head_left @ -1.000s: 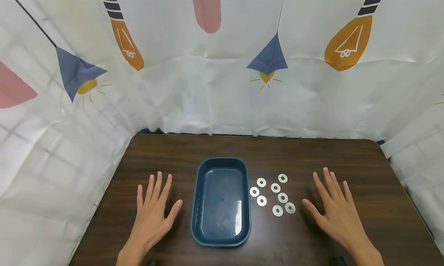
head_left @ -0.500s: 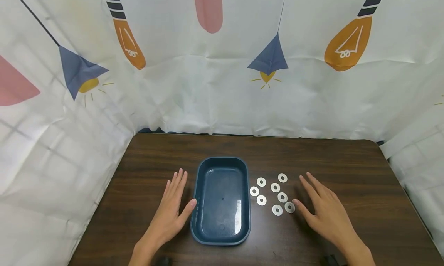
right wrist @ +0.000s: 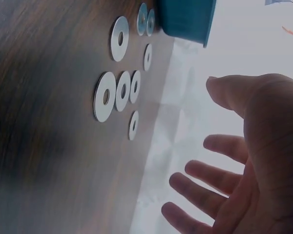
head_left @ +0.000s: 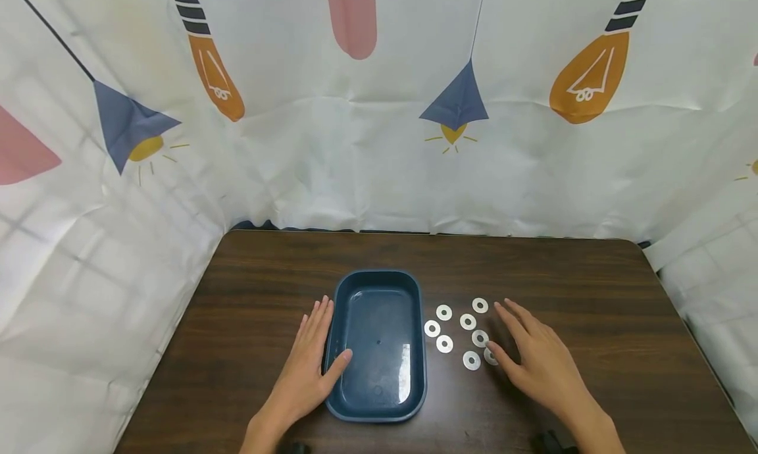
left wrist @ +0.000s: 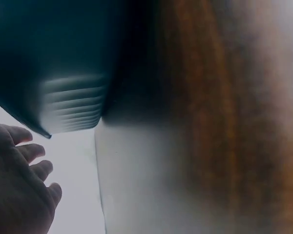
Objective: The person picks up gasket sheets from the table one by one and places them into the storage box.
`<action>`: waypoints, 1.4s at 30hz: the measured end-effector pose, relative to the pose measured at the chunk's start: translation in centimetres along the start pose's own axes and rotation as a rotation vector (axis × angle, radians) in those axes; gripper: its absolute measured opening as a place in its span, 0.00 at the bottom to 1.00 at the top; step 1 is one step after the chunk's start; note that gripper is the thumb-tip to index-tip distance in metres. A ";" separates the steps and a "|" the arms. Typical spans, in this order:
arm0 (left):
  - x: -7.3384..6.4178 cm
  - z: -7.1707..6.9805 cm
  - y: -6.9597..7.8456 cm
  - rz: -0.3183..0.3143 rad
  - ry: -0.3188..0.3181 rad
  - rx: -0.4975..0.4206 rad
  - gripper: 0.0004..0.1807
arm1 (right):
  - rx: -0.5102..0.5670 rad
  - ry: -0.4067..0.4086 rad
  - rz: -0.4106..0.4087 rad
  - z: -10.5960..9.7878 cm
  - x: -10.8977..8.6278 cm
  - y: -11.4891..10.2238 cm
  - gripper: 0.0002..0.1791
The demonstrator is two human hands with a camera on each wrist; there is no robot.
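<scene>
A blue rectangular tray [head_left: 376, 335] lies on the table, its inside bare. My left hand [head_left: 304, 378] is at its left side, fingers straight along the outside and thumb extending over the rim. In the left wrist view the fingers [left wrist: 31, 151] show close to the tray's ribbed wall [left wrist: 73, 102]. Several flat silver washers [head_left: 466, 362] lie scattered right of the tray. My right hand [head_left: 539, 362] hovers just right of them with fingers spread and nothing held; its thumb partly covers one washer in the head view. The right wrist view shows the washers [right wrist: 100, 100] flat on the wood.
The dark wood-grain table [head_left: 284, 263] extends around the tray. A white curtain [head_left: 284, 164] printed with lamps and bulbs hangs behind and along both sides. Dark objects [head_left: 551, 441] show by the wrists at the lower edge.
My left hand has moved right, from beside the tray to its left rim. My right hand has moved left, up to the washers. Tray and washers stay in place.
</scene>
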State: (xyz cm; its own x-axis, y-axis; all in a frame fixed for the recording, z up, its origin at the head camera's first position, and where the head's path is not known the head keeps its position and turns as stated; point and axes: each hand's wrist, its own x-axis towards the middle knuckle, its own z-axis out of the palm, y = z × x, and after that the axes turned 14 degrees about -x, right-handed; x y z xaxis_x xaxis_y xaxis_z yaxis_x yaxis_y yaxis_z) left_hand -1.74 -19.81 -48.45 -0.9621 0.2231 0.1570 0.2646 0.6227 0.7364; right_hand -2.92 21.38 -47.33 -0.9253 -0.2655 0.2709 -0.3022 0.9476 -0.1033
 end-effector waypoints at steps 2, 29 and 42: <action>-0.3 0.2 0.0 0.006 0.001 0.019 0.48 | 0.002 -0.010 0.001 0.1 0.0 -0.2 0.39; -1.2 1.3 0.0 0.042 0.012 0.101 0.55 | -0.073 -0.057 -0.015 1.8 -0.7 -2.0 0.25; -1.2 1.3 0.1 -0.007 0.004 0.069 0.56 | -0.092 -0.100 0.036 2.0 -0.9 -1.7 0.17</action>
State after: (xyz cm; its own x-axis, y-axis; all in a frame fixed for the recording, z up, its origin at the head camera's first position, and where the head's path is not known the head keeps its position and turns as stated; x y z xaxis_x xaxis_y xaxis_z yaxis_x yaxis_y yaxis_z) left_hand -0.46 -18.98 -49.42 -0.9641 0.2159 0.1545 0.2617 0.6744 0.6904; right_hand -2.06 19.64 -49.35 -0.9549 -0.2428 0.1712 -0.2500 0.9680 -0.0216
